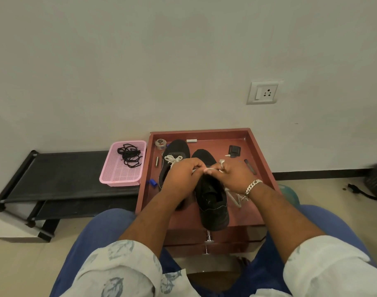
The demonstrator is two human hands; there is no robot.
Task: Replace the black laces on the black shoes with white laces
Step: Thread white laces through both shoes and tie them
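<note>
1. A red-brown tray (206,132) carries two black shoes: the left shoe (176,147) near the far left corner already has a white lace (173,158), and the right shoe (213,202) reaches the near edge.
2. The left hand (181,174) and the right hand (233,175) meet above the right shoe and pinch another white lace (233,197) between their fingertips.
3. Black laces (129,154) lie in a pink basket (119,179), just beside the tray's left edge, on a black rack (54,174).

Red-brown tray top (261,159) carries two black shoes (213,202), tape roll (160,144); rack (54,168) carries pink basket (123,168).
</note>
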